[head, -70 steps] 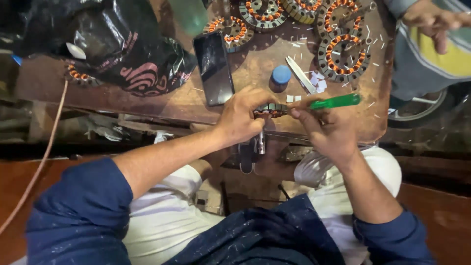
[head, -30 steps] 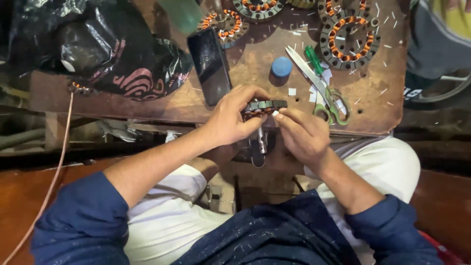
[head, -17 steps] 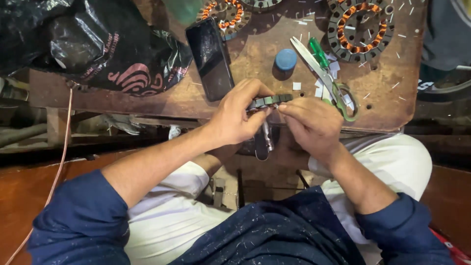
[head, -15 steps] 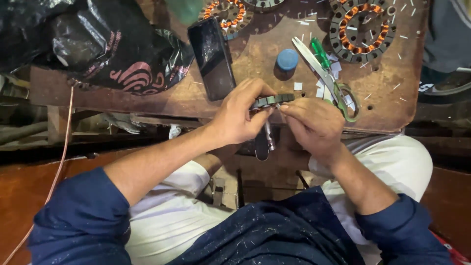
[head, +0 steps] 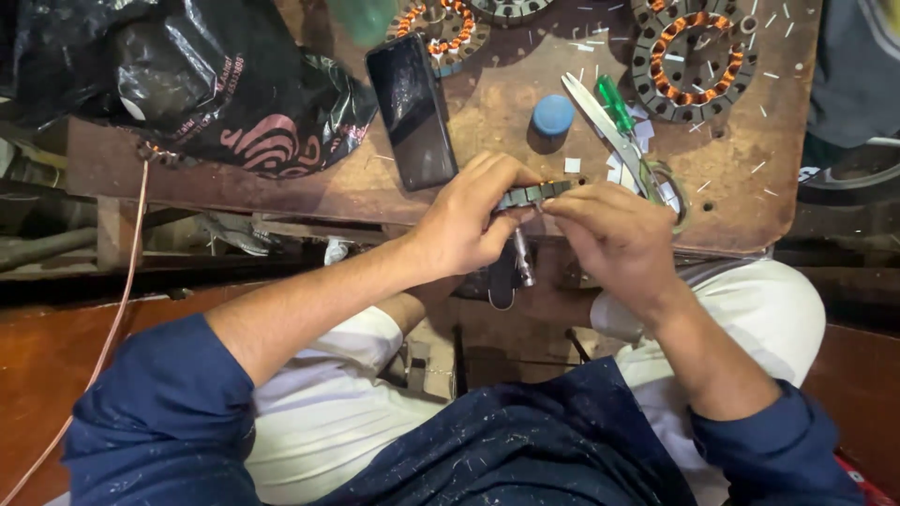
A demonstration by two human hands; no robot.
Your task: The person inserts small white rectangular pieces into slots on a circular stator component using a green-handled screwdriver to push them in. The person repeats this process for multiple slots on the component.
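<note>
Gripping a small metal ring (head: 534, 195) edge-on at the near edge of the wooden bench (head: 750, 201), the left hand (head: 469, 220) clamps one end while the right hand (head: 614, 234) pinches the other. A slip could drop it off the edge into the lap. Scissors (head: 619, 141) and a phone (head: 412, 108) lie just behind. Fingers hide most of the ring, and the coils (head: 694, 56) at the far edge are cut off.

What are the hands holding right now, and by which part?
Both the left hand and right hand grip a small grey metal stator core by its outer rim.
</note>
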